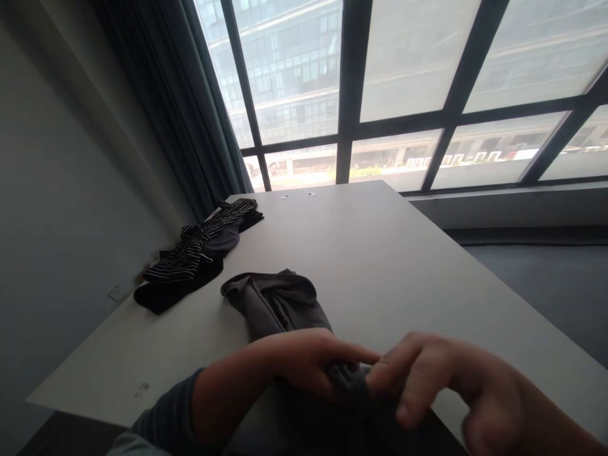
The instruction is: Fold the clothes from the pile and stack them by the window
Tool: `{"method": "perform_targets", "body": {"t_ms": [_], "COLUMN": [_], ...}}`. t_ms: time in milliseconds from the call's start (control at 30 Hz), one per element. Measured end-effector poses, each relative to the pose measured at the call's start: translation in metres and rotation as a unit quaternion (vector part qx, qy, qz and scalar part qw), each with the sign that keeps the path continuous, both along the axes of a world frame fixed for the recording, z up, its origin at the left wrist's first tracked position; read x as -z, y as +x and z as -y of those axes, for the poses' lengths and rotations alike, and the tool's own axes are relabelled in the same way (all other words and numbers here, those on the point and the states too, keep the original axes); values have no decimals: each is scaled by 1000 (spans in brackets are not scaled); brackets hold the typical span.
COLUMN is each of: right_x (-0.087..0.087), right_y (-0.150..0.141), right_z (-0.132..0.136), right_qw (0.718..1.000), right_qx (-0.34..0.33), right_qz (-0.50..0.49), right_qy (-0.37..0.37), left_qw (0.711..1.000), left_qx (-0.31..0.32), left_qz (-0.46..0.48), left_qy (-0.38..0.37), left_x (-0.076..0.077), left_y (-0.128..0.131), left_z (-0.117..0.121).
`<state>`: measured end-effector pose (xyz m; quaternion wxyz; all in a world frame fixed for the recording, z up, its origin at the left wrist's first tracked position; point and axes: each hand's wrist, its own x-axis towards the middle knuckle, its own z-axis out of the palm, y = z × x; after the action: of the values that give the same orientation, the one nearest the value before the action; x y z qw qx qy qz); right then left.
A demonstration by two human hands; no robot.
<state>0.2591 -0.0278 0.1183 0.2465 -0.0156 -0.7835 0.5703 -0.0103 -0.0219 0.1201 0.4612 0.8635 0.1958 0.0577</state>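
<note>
In the head view we look down over a white worktop (pixel 380 266) with a grey garment (pixel 280 304) lying on its near part, running from the middle of the surface back toward us and under our hands. Our left hand (pixel 308 364) reaches across the cloth, its grip closed on a gathered fold of the garment between thumb and fingers. Our right hand (pixel 456 373) comes in from the other side, slightly blurred, its fingers bent and the foremost one touching the same fold, just beside the left fingertips; we cannot tell whether its grip pinches the fabric or only rests against it. The cloth below our hands is too dark to make out clearly. A blue-grey sleeve (pixel 166 405) covers our left forearm.

Along the worktop's left edge, apart from the grey garment, we see a crumpled black-and-white striped garment (pixel 204 237) lying over a black cloth (pixel 178 292) and a purplish-grey cloth (pixel 223 240). Two small round fittings (pixel 311 194) sit near the far edge. Beyond, a dark curtain (pixel 175 95) hangs beside a large dark-framed window (pixel 349 95).
</note>
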Motion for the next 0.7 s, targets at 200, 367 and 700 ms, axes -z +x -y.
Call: {"method": "perform_targets", "body": {"t_ms": [200,367,700], "right_x": [60,102,135], "right_y": [31,21,15], "right_z": [-55,-89,-104], "right_qw": [930,907,862], "right_qx": [242,284,378], "right_qz": [-76,50,26], "right_qy": [-266,-309,-337], "left_qw": [977,967,708], "left_qx": [160,95,-595], "left_qz": [-112,-204,195], "left_qy": [-87,-116,327], "left_x": [-56,-99,-294], "left_y": [19,5,-198], "left_z": [-36,-140,-323]}}
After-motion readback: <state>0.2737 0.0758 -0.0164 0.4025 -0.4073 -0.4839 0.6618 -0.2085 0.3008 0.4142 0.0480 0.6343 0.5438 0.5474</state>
